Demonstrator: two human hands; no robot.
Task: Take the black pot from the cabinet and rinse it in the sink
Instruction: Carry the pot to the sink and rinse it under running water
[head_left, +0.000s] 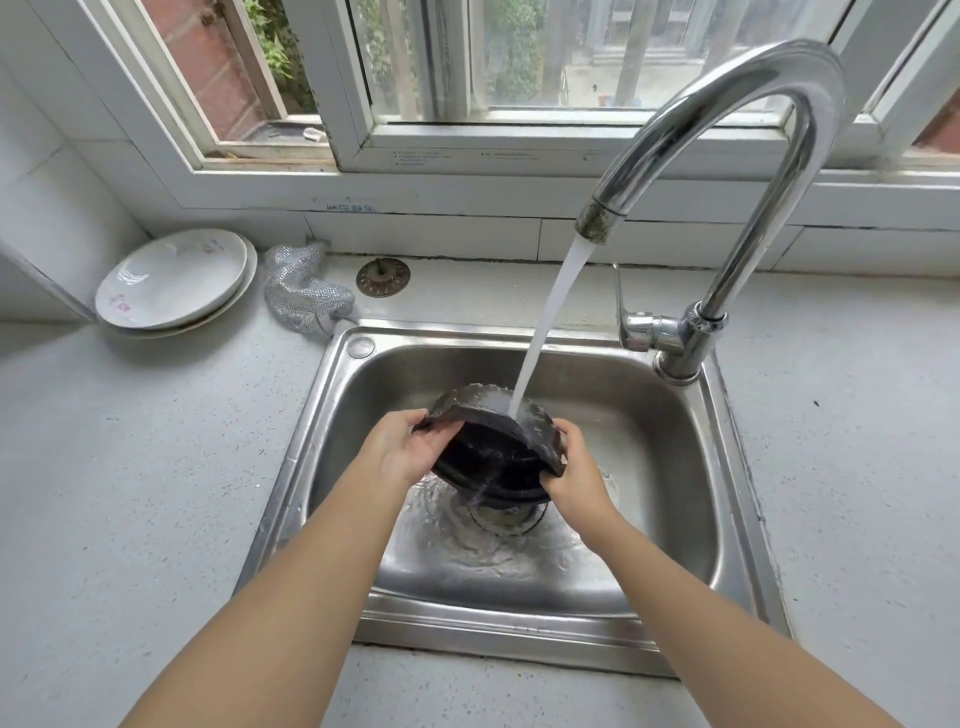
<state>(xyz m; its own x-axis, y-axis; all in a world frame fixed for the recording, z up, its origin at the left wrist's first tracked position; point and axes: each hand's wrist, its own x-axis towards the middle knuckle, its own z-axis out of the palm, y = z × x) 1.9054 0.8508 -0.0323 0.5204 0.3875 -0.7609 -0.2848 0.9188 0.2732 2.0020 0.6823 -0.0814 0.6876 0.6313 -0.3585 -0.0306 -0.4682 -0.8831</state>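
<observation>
The black pot (493, 447) hangs tilted over the steel sink (675, 519), its mouth turned away from me toward the window. My left hand (402, 449) grips its left rim handle and my right hand (574, 470) grips the right one. Water runs from the chrome faucet (727, 166) in a white stream (550, 322) and lands on the pot's far rim. It spills down around the drain (506, 519), which the pot partly hides.
Two stacked white plates (176, 280) sit at the back left of the speckled counter (130, 467). A silvery mesh scrubber (301, 291) and a round metal strainer (383, 278) lie behind the sink. The faucet lever (621, 306) points up. A window runs along the back.
</observation>
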